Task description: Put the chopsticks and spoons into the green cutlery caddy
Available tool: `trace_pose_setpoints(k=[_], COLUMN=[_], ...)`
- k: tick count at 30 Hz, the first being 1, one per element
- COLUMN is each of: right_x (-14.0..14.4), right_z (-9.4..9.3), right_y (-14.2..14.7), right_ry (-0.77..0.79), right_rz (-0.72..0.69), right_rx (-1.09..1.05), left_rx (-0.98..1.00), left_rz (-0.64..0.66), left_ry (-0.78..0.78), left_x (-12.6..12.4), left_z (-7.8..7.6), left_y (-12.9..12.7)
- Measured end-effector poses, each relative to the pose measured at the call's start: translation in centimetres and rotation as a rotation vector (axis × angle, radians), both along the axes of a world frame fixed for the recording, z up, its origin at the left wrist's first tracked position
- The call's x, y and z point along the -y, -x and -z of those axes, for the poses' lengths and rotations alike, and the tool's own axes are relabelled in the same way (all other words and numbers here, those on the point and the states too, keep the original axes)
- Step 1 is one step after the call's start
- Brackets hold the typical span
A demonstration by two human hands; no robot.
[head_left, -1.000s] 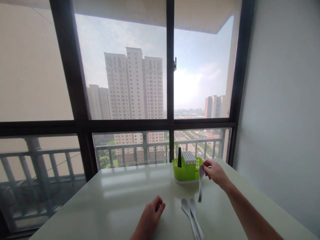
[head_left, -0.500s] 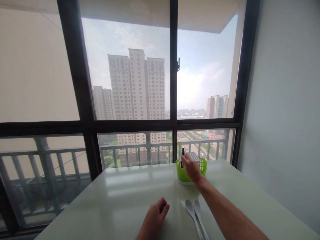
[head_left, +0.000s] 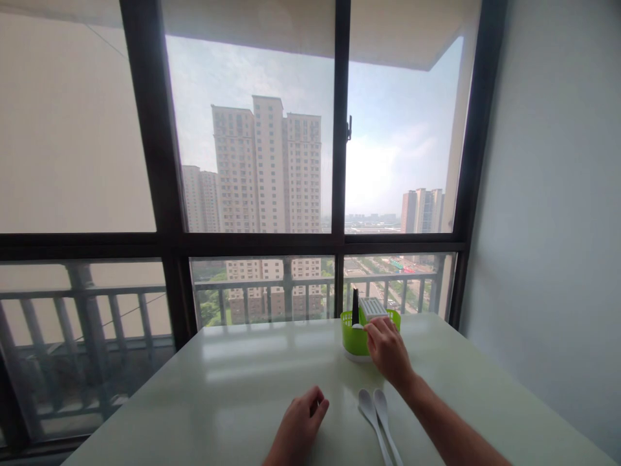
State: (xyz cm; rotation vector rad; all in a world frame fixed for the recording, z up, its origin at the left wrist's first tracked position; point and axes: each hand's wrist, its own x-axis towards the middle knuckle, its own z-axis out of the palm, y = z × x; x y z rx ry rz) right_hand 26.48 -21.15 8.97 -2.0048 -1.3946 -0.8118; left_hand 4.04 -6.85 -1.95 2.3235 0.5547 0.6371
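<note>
A lime-green cutlery caddy stands on the pale table near the window. It holds a white grid insert, a black upright item and the white end of a spoon. My right hand hovers at the caddy's front right, fingers loosely bent with nothing seen in them. Two white spoons lie side by side on the table just below that wrist. My left hand rests on the table as a loose fist, left of the spoons, holding nothing.
A large dark-framed window runs along the table's far edge, with a balcony railing and tower blocks outside. A plain grey wall borders the table on the right.
My right hand carried a white spoon from beside the caddy into it, then drew back toward me without the spoon. The left hand stayed put. The view shifted slightly.
</note>
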Motion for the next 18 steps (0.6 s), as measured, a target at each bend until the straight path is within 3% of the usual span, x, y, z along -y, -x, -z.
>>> trace_pose_setpoints(k=[3, 6, 8, 11, 14, 18], right_x=[2.0, 3.3, 3.5, 3.5, 3.7, 4.8], right_z=[2.9, 6.3, 8.0, 9.3, 8.5, 3.9], right_y=[0.0, -0.7, -1.3, -2.3, -4.0, -7.0], right_ry=[0.252, 0.57, 0.604, 0.51, 0.487, 0.429], right_rz=[0.001, -0.108, -0.158, -0.158, -0.181, -0.23], right_rx=[-0.289, -0.494, -0.596, -0.735, -0.871, -0.926], left_rx=[-0.015, -0.013, -0.012, -0.017, -0.017, -0.023], left_rz=[0.008, 0.024, 0.027, 0.023, 0.014, 0.012], left_ry=[0.014, 0.014, 0.012, 0.014, 0.015, 0.016], left_x=[-0.1, -0.3, -0.4, -0.6, -0.6, -0.6], left_z=[0.1, 0.2, 0.2, 0.2, 0.3, 0.4], left_y=[-0.1, -0.1, -0.1, -0.1, -0.1, -0.2])
